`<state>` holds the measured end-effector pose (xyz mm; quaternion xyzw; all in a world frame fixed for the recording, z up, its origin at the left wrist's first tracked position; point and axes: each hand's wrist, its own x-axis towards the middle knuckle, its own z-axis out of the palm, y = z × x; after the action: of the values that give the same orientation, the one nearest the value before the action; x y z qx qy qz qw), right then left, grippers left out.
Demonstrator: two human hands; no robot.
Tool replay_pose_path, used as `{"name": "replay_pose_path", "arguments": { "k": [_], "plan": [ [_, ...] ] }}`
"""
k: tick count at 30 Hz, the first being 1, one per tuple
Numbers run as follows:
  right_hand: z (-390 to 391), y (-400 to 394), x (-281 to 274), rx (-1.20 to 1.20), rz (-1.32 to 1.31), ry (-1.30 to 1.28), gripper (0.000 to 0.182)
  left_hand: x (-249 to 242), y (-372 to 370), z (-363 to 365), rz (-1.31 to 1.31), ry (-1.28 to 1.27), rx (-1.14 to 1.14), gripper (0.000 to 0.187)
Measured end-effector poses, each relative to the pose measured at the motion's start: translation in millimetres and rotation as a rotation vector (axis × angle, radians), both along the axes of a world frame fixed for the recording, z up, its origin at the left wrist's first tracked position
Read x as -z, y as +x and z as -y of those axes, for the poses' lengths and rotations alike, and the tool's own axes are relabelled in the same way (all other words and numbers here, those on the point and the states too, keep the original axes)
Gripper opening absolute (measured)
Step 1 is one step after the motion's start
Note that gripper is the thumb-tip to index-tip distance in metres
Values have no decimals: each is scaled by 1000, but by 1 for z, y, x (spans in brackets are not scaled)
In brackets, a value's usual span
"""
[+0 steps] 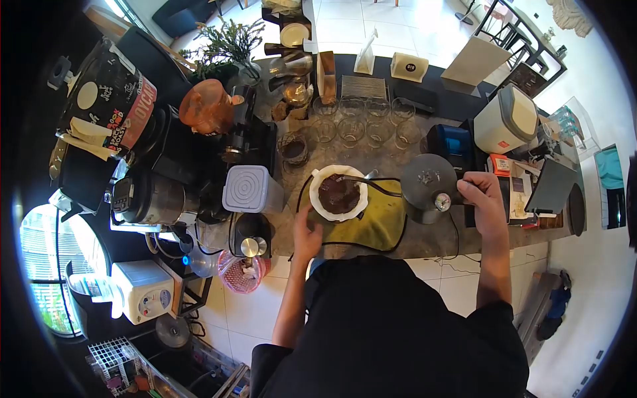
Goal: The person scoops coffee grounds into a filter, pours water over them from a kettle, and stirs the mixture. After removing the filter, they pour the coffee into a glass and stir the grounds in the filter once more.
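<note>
My right hand [483,198] is wrapped round the handle of a dark gooseneck kettle [423,176] with a small round dial on its lid. The kettle's thin spout [373,181] stretches left, its tip over a coffee dripper lined with a white paper filter [318,204]. Dark, wet coffee grounds [339,194] fill the filter. Close to the dripper's lower left side is my left hand [306,233], fingers stretched toward the rim with nothing in them. A yellow-green cloth with black edging [378,222] lies beneath and right of the dripper.
Several clear glasses [352,126] stand in rows behind the dripper. On the left are a lidded square container [247,189] and a grinder with an orange hopper [207,106]. A white bin-shaped container [505,119] sits back right. A pink basket [240,273] is below the counter.
</note>
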<state>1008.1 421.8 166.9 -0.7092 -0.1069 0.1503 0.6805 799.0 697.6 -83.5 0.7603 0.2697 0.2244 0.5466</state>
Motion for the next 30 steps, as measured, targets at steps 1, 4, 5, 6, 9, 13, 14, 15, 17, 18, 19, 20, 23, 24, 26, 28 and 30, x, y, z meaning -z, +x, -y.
{"name": "replay_pose_path", "arguments": {
  "k": [1,4,5,6,9,13,14,15,17,18,19,20,23,24,26,28,30],
  "plan": [
    [1,0,5,0,2,1,24,0,1,2,-10,15,33,57],
    [11,2,16,28,-18,27,26,-2,6,6,26,86,78,62],
    [16,4,19,-59,-26,50,27,-3,8,6,71,139,88,65],
    [19,3,20,-146,-34,75,28,-3,8,6,72,143,88,65],
    [20,-2,19,-115,17,69,29,-1,10,4,-9,86,133,68],
    [27,-3,17,-133,55,61,28,6,12,5,-18,204,114,70],
    [27,-6,14,-86,52,70,27,8,12,5,22,242,103,70],
    [26,-7,11,-39,48,78,27,11,12,4,29,243,100,70],
    [32,-4,11,-77,26,108,25,18,10,3,31,176,102,72],
    [34,-2,12,-112,-3,139,23,13,11,5,37,175,98,72],
    [33,-3,13,-115,2,138,23,7,10,9,43,249,81,72],
    [33,-4,16,-83,-8,157,22,3,10,11,48,322,64,72],
    [37,-4,33,-53,-22,218,17,4,10,11,46,292,79,72],
    [38,-4,41,-50,-29,261,13,7,10,11,50,293,73,72],
    [33,-16,53,54,-96,340,9,14,9,11,42,320,68,71],
    [47,-16,92,117,-191,525,10,12,8,12,36,318,68,71],
    [47,-31,110,263,-227,549,10,11,7,11,25,319,75,71]
  ]
}}
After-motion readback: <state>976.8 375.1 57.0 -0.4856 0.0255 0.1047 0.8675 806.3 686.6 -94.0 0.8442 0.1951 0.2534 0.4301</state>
